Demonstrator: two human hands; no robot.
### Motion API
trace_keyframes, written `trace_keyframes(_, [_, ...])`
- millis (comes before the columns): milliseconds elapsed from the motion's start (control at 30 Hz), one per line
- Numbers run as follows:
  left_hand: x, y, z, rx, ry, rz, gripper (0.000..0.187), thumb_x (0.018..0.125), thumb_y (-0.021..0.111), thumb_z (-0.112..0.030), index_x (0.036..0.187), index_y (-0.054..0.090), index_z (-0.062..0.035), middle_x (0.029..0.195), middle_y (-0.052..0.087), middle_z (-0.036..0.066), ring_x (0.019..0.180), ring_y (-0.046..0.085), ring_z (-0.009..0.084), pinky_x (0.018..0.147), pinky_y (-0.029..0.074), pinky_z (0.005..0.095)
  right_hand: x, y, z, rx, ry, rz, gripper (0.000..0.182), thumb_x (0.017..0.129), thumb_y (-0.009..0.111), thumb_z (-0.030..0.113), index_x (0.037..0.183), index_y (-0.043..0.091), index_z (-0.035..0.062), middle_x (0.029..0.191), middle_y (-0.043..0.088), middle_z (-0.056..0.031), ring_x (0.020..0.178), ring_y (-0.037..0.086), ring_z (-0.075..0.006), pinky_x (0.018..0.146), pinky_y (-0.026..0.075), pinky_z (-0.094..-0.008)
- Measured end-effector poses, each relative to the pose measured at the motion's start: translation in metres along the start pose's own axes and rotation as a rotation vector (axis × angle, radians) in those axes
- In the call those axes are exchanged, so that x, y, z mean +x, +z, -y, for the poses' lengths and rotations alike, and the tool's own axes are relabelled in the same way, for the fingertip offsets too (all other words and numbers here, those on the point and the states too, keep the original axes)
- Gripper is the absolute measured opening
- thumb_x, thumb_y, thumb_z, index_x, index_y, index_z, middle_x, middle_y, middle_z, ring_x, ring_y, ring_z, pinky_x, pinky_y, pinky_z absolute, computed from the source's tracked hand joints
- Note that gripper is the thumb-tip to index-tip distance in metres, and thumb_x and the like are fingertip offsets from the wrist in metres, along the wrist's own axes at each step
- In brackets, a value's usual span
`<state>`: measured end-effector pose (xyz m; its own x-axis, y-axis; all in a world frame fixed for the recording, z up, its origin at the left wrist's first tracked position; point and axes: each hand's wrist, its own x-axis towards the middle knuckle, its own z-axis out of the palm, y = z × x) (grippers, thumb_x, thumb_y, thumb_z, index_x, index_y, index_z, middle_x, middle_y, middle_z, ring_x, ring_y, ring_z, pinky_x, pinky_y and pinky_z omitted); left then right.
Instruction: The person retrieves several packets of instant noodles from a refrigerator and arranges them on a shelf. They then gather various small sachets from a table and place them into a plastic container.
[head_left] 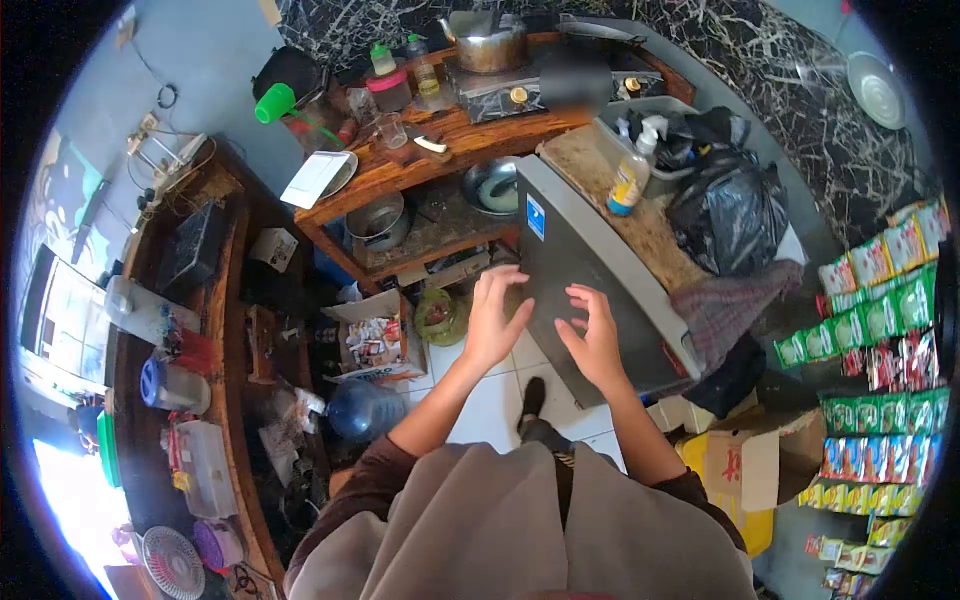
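My left hand [495,318] is raised in front of my body, fingers spread and slightly curled, with nothing in it. Facing it, my right hand [592,342] is also open and bare. A gap separates the two palms. Behind them stands a grey fridge-like cabinet [575,285] with a blue sticker [536,217] near its upper corner; my right hand overlaps its front in this view. Just left of my left hand, a green plastic bag [437,318] rests on the floor beside an open cardboard box [372,340] full of small packets.
A wooden counter [440,170] holds a stove [500,100] and kettle [490,45]. On the cabinet are a pump bottle [632,175] and black plastic bag [730,215]. Wooden shelves [235,400] line the left, near a blue water jug [368,410]. Hanging sachets [880,320] and a yellow crate [750,520] are right.
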<state>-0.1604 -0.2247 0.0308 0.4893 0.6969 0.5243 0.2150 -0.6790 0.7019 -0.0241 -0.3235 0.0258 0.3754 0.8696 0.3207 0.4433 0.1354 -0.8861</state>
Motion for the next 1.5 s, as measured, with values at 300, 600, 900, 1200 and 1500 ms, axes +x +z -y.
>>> trace_keyframes(300, [0.163,0.067,0.102,0.126,0.146,0.095,0.029,0.073,0.053,-0.006,0.102,0.048,-0.0045,0.105,0.047,0.015,0.099,0.044,0.0321,0.087,0.034,0.0391,0.168,0.036,-0.041,-0.273,-0.247,-0.274,0.031,0.070,0.053,-0.002,0.100,0.048,0.0036,0.104,0.047,-0.0162,0.095,0.046,-0.0357,0.082,0.037,-0.0395])
trace_keyframes(600, [0.213,0.084,0.149,0.320,0.466,0.288,0.023,0.077,0.050,-0.019,0.095,0.047,-0.0040,0.096,0.047,0.011,0.099,0.041,0.0301,0.085,0.029,0.0431,0.209,0.072,-0.073,-0.870,0.076,-0.400,0.023,0.077,0.050,0.013,0.097,0.048,0.0019,0.086,0.049,-0.0141,0.082,0.051,-0.0306,0.071,0.041,-0.0389])
trace_keyframes(900, [0.228,0.062,0.163,0.101,0.632,0.389,0.024,0.075,0.051,-0.018,0.094,0.049,-0.0039,0.094,0.048,0.011,0.098,0.042,0.0267,0.085,0.030,0.0419,0.214,0.097,-0.058,-0.989,0.327,-0.608,0.018,0.072,0.053,0.012,0.087,0.052,0.0031,0.084,0.049,-0.0140,0.080,0.051,-0.0305,0.070,0.042,-0.0393])
trace_keyframes(1200, [0.139,-0.038,0.158,0.148,0.616,0.919,0.020,0.073,0.051,-0.018,0.085,0.048,-0.0023,0.082,0.050,0.013,0.079,0.049,0.0286,0.066,0.040,0.0400,0.127,0.181,0.016,-0.925,0.430,-0.488,0.012,0.069,0.051,0.007,0.080,0.053,0.0043,0.076,0.047,-0.0134,0.073,0.047,-0.0309,0.065,0.040,-0.0395])
trace_keyframes(1500, [0.039,-0.052,0.088,-0.503,0.815,1.541,0.026,0.071,0.049,-0.004,0.092,0.040,0.0081,0.092,0.045,0.023,0.087,0.048,0.0370,0.075,0.040,0.0411,-0.023,0.200,0.101,-1.098,0.820,-0.614,0.057,0.067,0.059,0.026,0.117,0.040,0.0063,0.133,0.023,-0.0199,0.122,0.023,-0.0369,0.100,0.015,-0.0496])
